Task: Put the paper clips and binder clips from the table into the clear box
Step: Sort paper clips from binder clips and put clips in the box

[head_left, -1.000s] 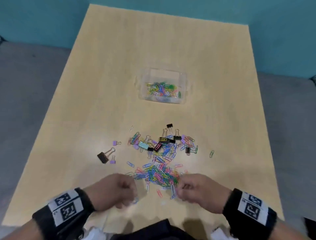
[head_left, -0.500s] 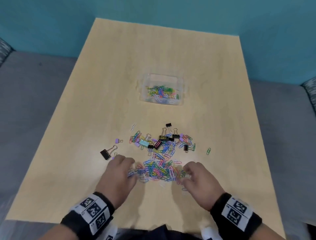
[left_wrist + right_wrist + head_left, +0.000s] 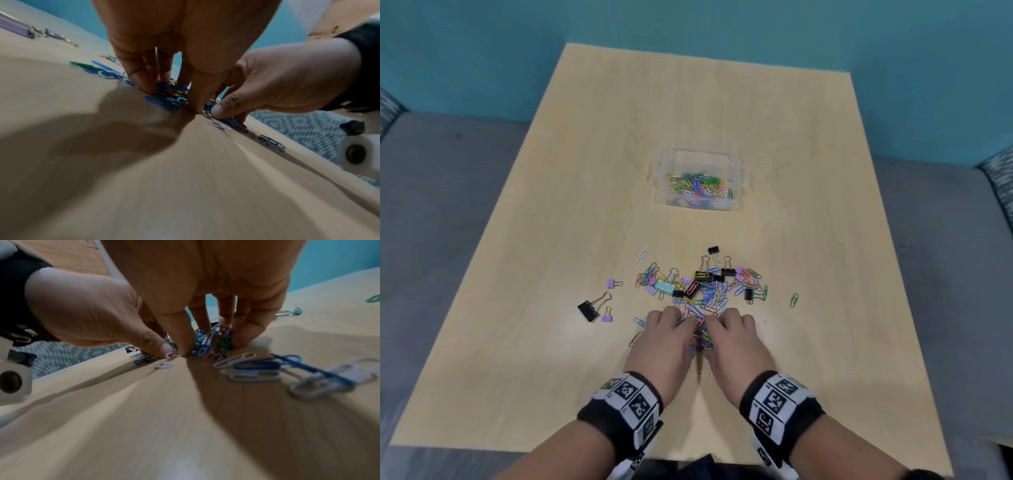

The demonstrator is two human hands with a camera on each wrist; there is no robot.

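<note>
Loose coloured paper clips and binder clips (image 3: 709, 291) lie heaped in the middle of the wooden table (image 3: 534, 359). My left hand (image 3: 671, 329) and right hand (image 3: 729, 329) meet at the heap's near edge, thumbs almost touching. A bunch of paper clips (image 3: 700, 337) is squeezed between them. In the left wrist view my left hand (image 3: 170, 97) curls fingers and thumb round blue and green clips. In the right wrist view my right hand (image 3: 209, 344) grips a dense bunch against the table. The clear box (image 3: 664, 192) stands farther back, with several paper clips (image 3: 698, 186) inside.
A large black binder clip (image 3: 588, 310) and two small purple ones (image 3: 614, 283) lie left of the heap. A lone green paper clip (image 3: 794, 300) lies to the right. A few white and blue clips (image 3: 257, 369) lie near my right wrist. Grey seating flanks the table.
Both hands moved forward from the table's near edge and came together. They scraped the near clips into one tight bunch between them.
</note>
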